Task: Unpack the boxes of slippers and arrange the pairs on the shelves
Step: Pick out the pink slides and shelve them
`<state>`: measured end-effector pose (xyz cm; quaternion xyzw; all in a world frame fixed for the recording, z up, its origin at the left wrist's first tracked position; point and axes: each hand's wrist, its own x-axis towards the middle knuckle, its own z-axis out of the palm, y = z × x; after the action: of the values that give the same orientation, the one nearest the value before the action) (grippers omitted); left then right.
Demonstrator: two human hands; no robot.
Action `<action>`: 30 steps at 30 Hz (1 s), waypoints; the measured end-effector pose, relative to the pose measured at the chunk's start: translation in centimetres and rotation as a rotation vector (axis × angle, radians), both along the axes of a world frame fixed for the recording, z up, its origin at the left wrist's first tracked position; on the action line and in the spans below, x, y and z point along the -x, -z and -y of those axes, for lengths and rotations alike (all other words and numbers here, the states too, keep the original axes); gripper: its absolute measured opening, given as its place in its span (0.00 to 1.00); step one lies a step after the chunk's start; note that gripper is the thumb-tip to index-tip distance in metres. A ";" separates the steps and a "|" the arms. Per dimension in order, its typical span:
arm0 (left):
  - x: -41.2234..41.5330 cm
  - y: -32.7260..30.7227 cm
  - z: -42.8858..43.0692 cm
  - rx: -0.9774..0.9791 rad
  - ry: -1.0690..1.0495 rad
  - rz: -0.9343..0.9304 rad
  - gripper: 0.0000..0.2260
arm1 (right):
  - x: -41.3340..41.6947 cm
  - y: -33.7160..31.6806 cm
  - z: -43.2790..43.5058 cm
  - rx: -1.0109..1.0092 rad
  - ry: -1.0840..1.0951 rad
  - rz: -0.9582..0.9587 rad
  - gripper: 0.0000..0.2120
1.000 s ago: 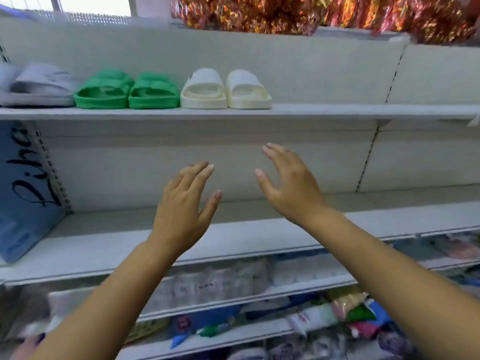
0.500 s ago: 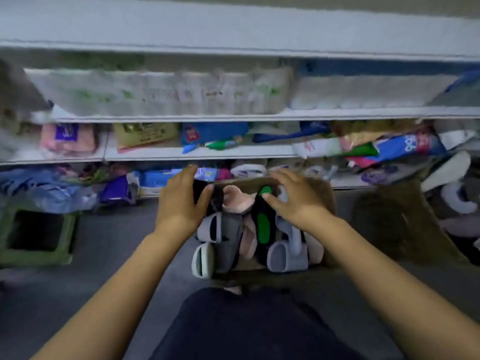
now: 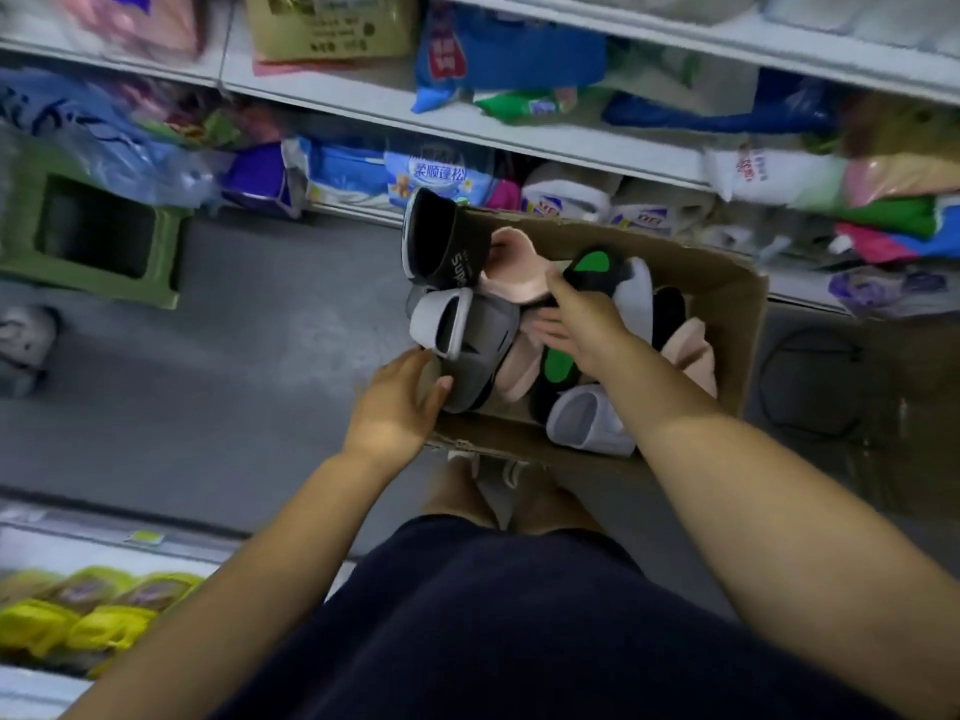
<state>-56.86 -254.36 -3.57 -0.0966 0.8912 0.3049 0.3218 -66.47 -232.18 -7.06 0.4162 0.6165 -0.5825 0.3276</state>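
The cardboard box sits on the floor by the person's feet, crowded with loose slippers, so most of the unpacking looks undone. The right hand reaches in, its fingers closed around a black slipper with a green insole. The left hand rests at the box's near corner, fingers curled against a grey slipper, grip unclear. Pink slippers and a black slipper remain inside. The lower shelves in view hold only packaged goods.

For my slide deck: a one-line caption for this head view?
Both hands reach into a cardboard box of mixed slippers: right hand on a black-and-green slipper, left hand at a grey one.
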 end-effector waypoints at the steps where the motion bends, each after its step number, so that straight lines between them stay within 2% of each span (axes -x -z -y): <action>1: 0.0 0.3 -0.3 0.005 0.002 -0.005 0.23 | 0.9 0.8 0.3 0.037 0.053 0.019 0.19; 4: -0.1 1.1 -0.7 0.033 -0.011 -0.003 0.23 | 2.5 3.4 0.7 0.030 0.082 0.039 0.23; 9: 0.1 1.4 -2.0 0.112 -0.085 -0.051 0.19 | 1.8 4.9 -0.4 -0.039 0.117 0.001 0.23; 14: 0.2 -0.1 -5.7 0.041 -0.116 -0.188 0.16 | -4.2 1.8 -3.6 -0.137 0.121 -0.039 0.16; 16: 0.5 -0.7 -7.5 0.015 -0.111 -0.163 0.17 | -6.9 0.4 -5.1 -0.103 0.173 -0.073 0.12; 19: 1.0 -1.2 -9.8 0.001 -0.146 -0.093 0.22 | -10.2 -1.3 -7.1 0.061 0.282 -0.109 0.10; 21: 1.4 -1.6 -11.4 -0.108 -0.235 -0.018 0.25 | -12.0 -2.2 -7.9 0.153 0.332 -0.093 0.11; 24: 1.9 -1.5 -13.2 -0.411 -0.502 0.176 0.30 | -14.1 -3.6 -8.5 0.274 0.387 -0.054 0.14; 27: 1.7 -0.8 -13.8 -0.664 -0.748 0.201 0.29 | -15.5 -4.2 -9.0 0.398 0.389 -0.041 0.17; 30: 1.4 -0.6 -13.7 -0.722 -0.905 0.169 0.46 | -16.3 -4.5 -9.9 0.414 0.306 -0.034 0.18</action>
<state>-58.30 -240.64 -2.93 -0.3759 0.5723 0.6874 0.2421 -50.15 -222.30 -2.51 0.4191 0.4194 -0.7459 0.3034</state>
